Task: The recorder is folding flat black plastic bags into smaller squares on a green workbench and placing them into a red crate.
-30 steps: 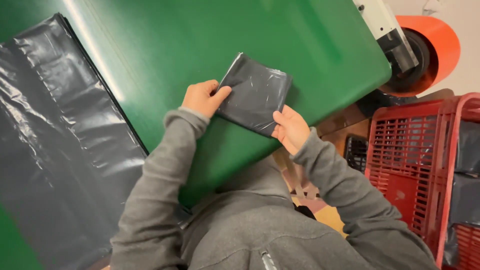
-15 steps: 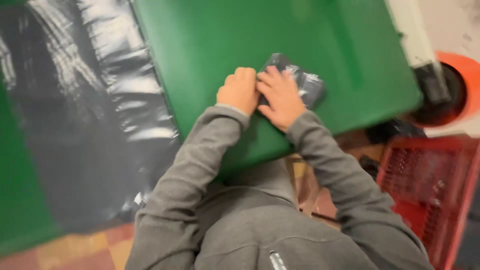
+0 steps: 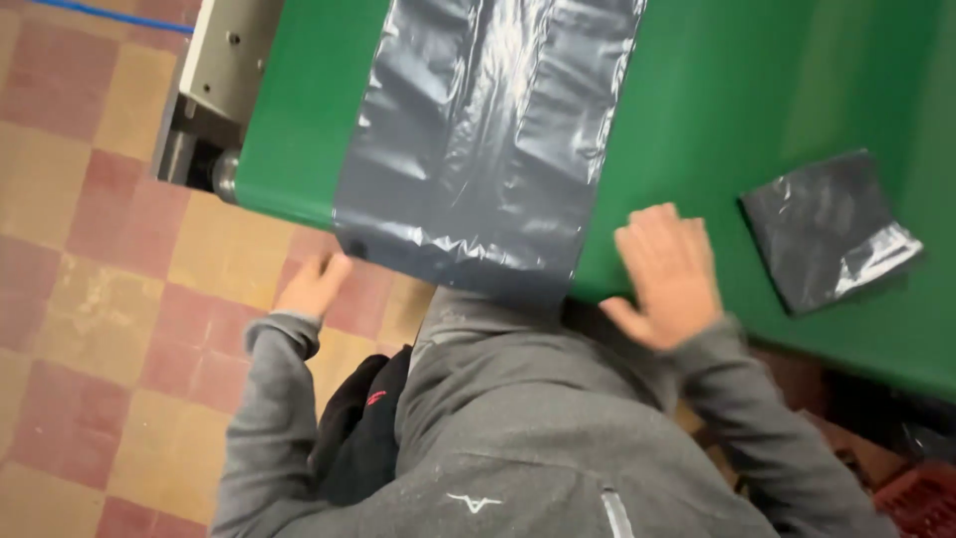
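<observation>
Flat grey bag (image 3: 478, 139): left hand (image 3: 317, 284) at near corner, grip unclear; right hand (image 3: 665, 271) spread flat, empty, on green table (image 3: 757, 90). Best pinched at both corners, kept taut. Folded bag (image 3: 822, 229) apart.

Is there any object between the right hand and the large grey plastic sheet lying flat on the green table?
Nothing visible. The right hand rests open on the green table, just beside the sheet's right edge, with only bare table between them. The folded dark bag lies on the hand's other side.
</observation>
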